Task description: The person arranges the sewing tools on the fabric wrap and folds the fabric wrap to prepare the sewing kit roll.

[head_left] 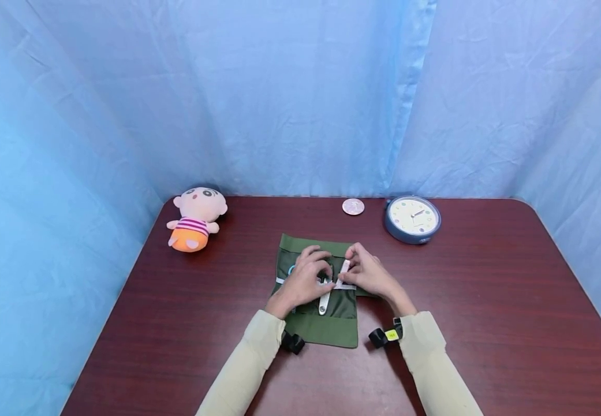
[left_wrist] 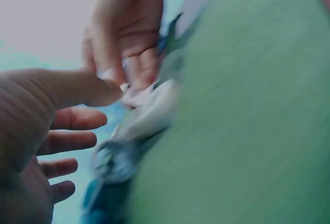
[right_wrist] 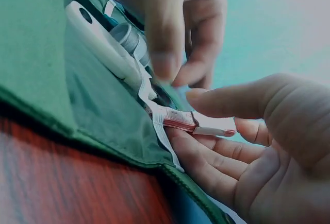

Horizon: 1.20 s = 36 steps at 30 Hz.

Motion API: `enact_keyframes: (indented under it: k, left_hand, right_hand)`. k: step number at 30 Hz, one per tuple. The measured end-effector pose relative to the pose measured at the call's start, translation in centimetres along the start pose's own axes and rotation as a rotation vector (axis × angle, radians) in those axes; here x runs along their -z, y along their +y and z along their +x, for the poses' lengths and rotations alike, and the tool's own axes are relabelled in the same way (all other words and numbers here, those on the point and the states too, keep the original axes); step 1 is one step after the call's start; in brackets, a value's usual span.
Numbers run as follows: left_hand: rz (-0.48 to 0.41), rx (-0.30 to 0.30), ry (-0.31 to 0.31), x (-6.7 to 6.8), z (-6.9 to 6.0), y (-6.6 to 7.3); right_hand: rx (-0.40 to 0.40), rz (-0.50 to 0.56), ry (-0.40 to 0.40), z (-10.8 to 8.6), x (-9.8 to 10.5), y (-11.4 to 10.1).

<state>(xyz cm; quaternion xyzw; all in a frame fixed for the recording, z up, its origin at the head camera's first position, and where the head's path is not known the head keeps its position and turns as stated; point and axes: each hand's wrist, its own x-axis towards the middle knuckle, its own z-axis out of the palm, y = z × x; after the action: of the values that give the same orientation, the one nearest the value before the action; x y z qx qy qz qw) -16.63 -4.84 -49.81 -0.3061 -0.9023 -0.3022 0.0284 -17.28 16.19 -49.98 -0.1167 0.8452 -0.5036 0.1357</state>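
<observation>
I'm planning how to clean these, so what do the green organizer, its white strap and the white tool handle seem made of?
Green organizer: matte cloth, by its dull surface and soft bends; the darker inner panel is shinier, perhaps nylon. White strap: probably elastic webbing, a thin, flexing band. White tool handle: likely smooth plastic, evenly coloured, though painted metal is possible.

Left-wrist view: green pouch (left_wrist: 237, 105) blurred, cut off at right edge. Blue loop (head_left: 291, 269) partly covered by left hand (head_left: 305, 280). Markings on pink-and-white item (right_wrist: 181, 118) too small to be read.
</observation>
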Motion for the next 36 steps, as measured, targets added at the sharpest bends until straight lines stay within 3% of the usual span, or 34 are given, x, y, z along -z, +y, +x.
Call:
enact_keyframes:
  k: [4, 9, 13, 17, 23, 30, 36]
  left_hand:
    - [-0.013, 0.053, 0.042, 1.8, -0.4, -1.3]
    - [-0.04, 0.147, 0.077, 4.0, -1.9, -3.3]
    - [-0.07, 0.184, 0.026, 5.0, -3.6, -4.9]
    - [-0.119, 0.188, -0.067, 5.4, -5.0, -6.2]
    - [-0.115, 0.17, -0.2, 5.6, -6.0, -7.2]
    - [-0.092, 0.198, -0.238, 5.8, -6.3, -7.5]
    - [-0.109, 0.212, -0.244, 5.8, -6.5, -7.7]
  right_hand:
    - [-0.02, 0.092, 0.004, -0.1, -0.2, 0.0]
    - [-0.023, 0.115, 0.025, 0.1, -0.5, 0.2]
    - [-0.01, 0.125, 0.048, 0.1, -0.7, 0.3]
    - [0.011, 0.136, 0.065, 0.1, -0.6, 0.3]
    - [0.022, 0.111, 0.097, 0.0, -0.5, 0.4]
    - [0.036, -0.02, 0.172, 0.3, -0.8, 0.8]
    - [0.04, -0.033, 0.175, 0.5, -1.0, 0.9]
